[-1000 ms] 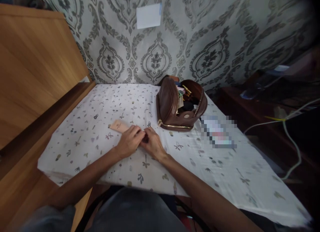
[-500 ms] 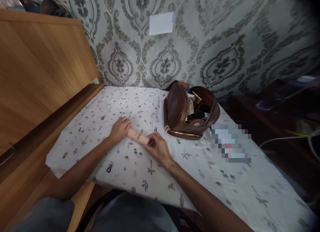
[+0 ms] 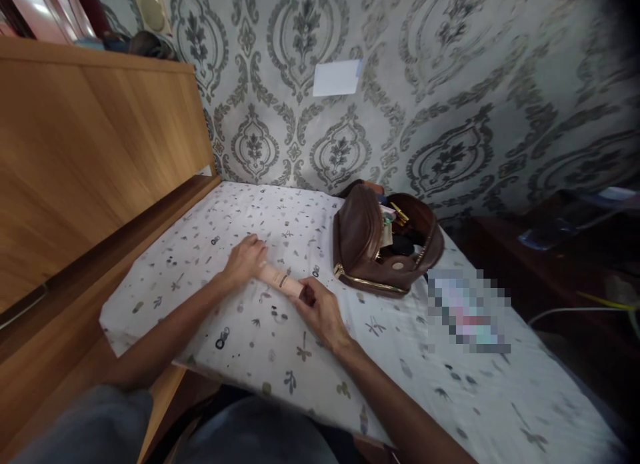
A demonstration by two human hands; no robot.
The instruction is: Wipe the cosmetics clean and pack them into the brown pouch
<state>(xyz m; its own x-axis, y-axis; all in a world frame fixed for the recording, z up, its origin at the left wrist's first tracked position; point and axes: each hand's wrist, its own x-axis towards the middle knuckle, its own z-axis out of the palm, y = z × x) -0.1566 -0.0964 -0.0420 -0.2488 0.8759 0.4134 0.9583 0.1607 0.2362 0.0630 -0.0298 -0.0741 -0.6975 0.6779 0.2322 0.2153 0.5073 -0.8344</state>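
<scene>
**Peach tube (image 3: 281, 279) pinched at its dark end (image 3: 305, 294)**

The tube sits between the two hands, over the patterned worktop (image 3: 195, 267). The right hand (image 3: 324, 312) has its grip clamped on the dark end; the left hand (image 3: 247, 259) meets the pale end, though blur leaves me unable to tell whether that grip is closed. Should the right fingers slacken, the smooth-looking tube could slip and roll; a hard squeeze might force something out. Farther right, a brown bag (image 3: 360, 234) gapes open, and a bump could spill its contents.
</scene>
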